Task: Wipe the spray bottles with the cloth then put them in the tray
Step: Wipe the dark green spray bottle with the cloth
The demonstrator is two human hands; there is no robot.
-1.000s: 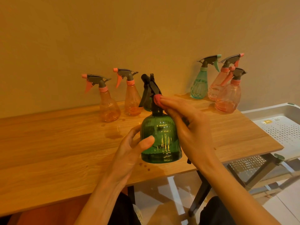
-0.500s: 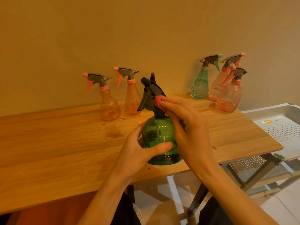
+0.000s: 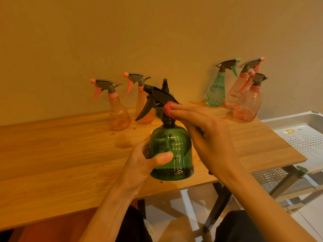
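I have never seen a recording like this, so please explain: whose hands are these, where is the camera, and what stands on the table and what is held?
There is no machine here: a person works with bare hands, and the single camera sits on the person's head, looking forward and down. The left hand grips the dark green spray bottle around its body. The right hand presses a small pink cloth against the bottle's neck, below the black trigger head, to wipe it. On the wooden table other spray bottles stand near the wall: two orange ones at the left, one teal and two pink at the right. A white perforated tray waits beside the table at the right.
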